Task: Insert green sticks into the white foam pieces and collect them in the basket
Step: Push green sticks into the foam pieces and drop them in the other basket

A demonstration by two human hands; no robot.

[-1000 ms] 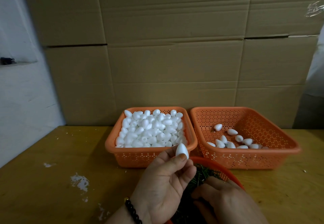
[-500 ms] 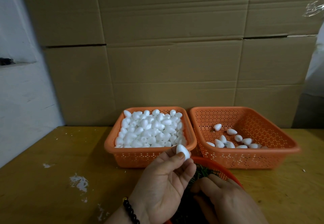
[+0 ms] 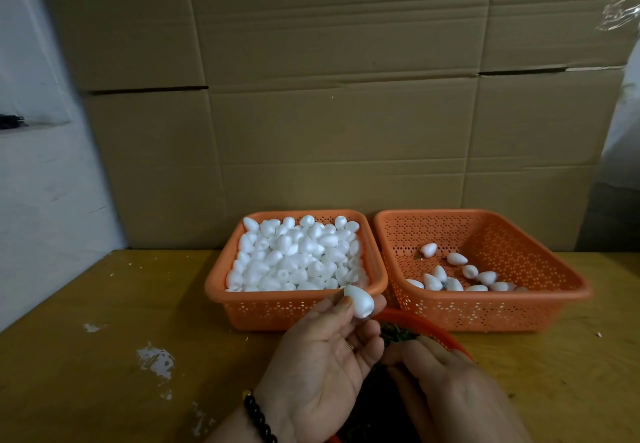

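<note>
Stacked cardboard boxes [image 3: 329, 113] are seen behind a yellow wooden table [image 3: 104, 321], on which two orange baskets are set side by side: the left basket [image 3: 277, 307] is filled with white foam pieces [image 3: 294, 259], the right basket [image 3: 485, 307] is seen with about a dozen foam pieces [image 3: 457, 276] in it. A red round basket [image 3: 433, 330] of green sticks [image 3: 398, 333] is placed nearest, partly covered by both hands. One foam piece [image 3: 360, 301] is pinched between thumb and fingertips of the palm-up left hand [image 3: 322, 370], just in front of the left basket's rim, while the right hand [image 3: 450, 390] is lowered, fingers curled, into the sticks; whether a stick is gripped cannot be told.

Foam piece [image 3: 359, 301] now tilted rightward, blunt end down.
</note>
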